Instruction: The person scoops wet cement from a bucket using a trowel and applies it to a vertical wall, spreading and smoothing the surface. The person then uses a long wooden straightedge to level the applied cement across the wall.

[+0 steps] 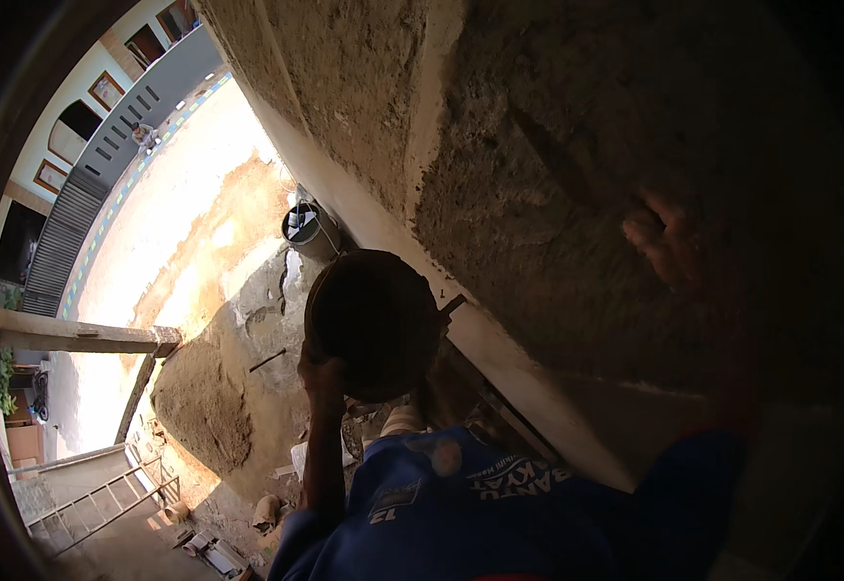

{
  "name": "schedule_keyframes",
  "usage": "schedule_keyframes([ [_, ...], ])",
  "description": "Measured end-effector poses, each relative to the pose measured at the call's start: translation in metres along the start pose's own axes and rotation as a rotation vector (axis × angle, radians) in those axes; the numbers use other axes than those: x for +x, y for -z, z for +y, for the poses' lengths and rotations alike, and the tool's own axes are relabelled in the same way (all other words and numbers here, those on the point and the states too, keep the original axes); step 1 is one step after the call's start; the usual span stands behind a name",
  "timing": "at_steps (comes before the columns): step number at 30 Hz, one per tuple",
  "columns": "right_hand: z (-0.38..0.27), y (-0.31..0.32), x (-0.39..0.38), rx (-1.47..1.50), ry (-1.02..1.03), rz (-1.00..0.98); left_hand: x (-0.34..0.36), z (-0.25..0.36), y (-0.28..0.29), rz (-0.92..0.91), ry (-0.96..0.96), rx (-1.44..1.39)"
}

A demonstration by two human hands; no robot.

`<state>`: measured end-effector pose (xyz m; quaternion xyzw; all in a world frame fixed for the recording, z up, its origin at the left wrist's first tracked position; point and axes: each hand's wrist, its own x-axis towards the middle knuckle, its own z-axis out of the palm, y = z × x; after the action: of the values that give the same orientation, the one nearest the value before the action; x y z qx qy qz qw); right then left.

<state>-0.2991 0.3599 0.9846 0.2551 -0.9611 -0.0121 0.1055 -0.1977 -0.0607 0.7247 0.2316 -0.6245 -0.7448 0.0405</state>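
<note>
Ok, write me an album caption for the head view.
Left hand gripping a dark pail, right hand in shadow by a rough wall, a heap on the ground below.

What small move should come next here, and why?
I'd probably bring the dark, round bucket slightly right, toward the rough, grey-brown wall. The left hand grips the bucket's side, while the right hand is raised at the wall, well to the right. Closing that gap would likely shorten the reach between them.

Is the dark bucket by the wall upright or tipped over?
Upright: the dark bucket has its open rim facing up, with its side showing below.
</note>
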Motion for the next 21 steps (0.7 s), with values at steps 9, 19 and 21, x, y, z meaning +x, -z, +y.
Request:
schedule_keyframes([
  [9,-0.073,-0.196,-0.056,-1.094,0.438,0.490,-0.010,0.032,-0.068,-0.264,-0.116,0.025],
  [19,-0.095,-0.146,-0.024,-0.641,0.102,-0.065,-0.009,0.053,-0.104,-0.449,-0.243,0.077],
  [21,-0.089,-0.164,-0.025,-0.620,0.165,-0.099,-0.012,0.052,-0.111,-0.445,-0.251,0.107],
])
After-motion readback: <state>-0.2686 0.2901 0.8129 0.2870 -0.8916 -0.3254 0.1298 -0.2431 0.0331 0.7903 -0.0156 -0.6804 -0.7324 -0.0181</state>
